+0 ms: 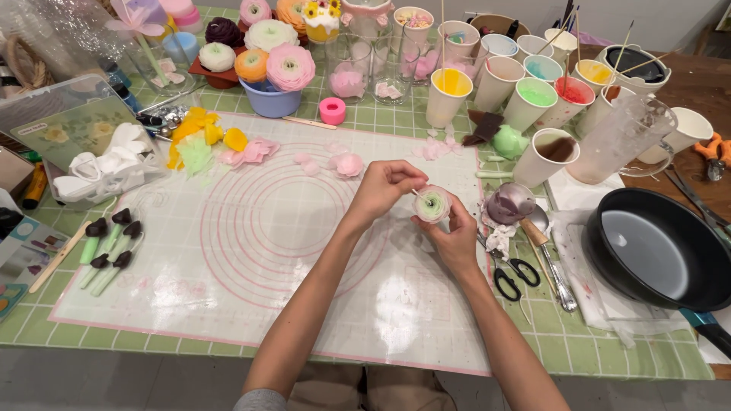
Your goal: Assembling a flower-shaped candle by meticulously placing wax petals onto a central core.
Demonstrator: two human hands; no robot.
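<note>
Fingers of the right hand (pixel 455 237) cupped and closed around a small pale flower (pixel 432 204), white-pink petals with a green centre, held up above the mat. Fingers of the left hand (pixel 383 186) pinched together on a thin petal edge at the flower's left rim; thumb and forefinger tips touching it.

Flower sits in the air over the right part of the translucent work mat (pixel 251 251), which has pink concentric circles and lies on the green-checked desk (pixel 609 350).

Just right of the hands: a purple-stained ladle (pixel 509 202), black-handled scissors (pixel 512 270), a metal spoon (pixel 552 259). Further right, a black pan (pixel 655 251). Behind, a row of paper cups (pixel 537 103) with coloured liquid. Loose pink petals (pixel 346 164) near the mat's top; finished flowers (pixel 266 53) at the back left.

Risks, as judged: petals look thin and brittle; too firm a pinch could crack or dent one. A loose cupped grip could let the flower drop onto the mat. An elbow swinging right could catch the ladle or the cups.
</note>
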